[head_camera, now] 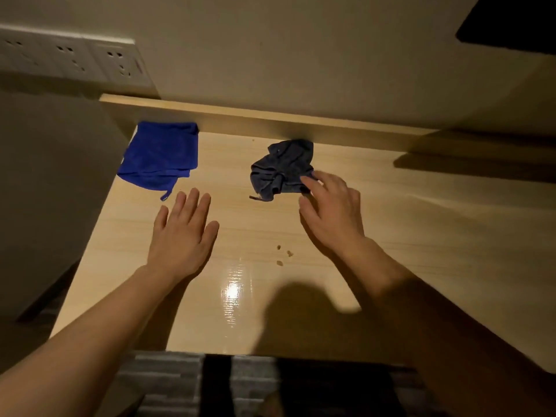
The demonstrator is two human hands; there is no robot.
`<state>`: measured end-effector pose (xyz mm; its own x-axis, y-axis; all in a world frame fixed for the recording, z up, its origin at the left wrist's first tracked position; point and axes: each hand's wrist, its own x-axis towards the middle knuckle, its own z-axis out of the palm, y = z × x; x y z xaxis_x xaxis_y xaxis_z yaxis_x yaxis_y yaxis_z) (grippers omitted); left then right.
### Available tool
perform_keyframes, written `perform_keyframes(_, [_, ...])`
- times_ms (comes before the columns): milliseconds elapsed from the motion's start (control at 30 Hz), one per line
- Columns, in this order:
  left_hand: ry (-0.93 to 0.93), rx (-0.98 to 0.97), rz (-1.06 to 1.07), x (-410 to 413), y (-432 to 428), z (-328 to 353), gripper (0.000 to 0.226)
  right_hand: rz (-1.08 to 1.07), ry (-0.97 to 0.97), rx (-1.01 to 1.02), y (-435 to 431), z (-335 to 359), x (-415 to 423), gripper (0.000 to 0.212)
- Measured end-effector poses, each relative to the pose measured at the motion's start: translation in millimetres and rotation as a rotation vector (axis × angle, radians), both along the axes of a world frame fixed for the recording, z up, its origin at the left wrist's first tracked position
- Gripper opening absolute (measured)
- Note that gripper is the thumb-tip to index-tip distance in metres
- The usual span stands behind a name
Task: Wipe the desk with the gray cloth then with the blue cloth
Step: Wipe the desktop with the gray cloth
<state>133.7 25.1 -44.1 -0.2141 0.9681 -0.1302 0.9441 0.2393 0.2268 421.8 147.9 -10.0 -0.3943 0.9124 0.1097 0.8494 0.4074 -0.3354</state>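
Both our hands are spread open over the desk point(391, 236): left hand point(180, 236) flat and holding nothing, right hand point(331, 212) with fingertips touching the crumpled gray cloth point(279, 170) near the back edge. Crumbs point(284, 254) lie mid-desk. Blue cloth point(161, 155) sits folded at the back-left corner.

Head view, steeply down, close above the desk point(391, 236).

Crumpled gray cloth point(281, 170) mid-bench near the back ledge; folded blue cloth point(162, 155) flat at the back-left corner.
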Motion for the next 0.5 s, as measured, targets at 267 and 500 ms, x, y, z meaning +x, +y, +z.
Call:
perform_keyframes(267, [0.052,0.016,0.012,2.2,3.3,-10.2,0.069,0.521,-0.354,-0.110,124.7,-6.0,-65.5,0.074])
perform_keyframes(500, [0.076,0.013,0.008,-0.9,2.8,-13.6,0.068,0.408,-0.306,-0.098,106.0,-26.7,-69.8,0.082])
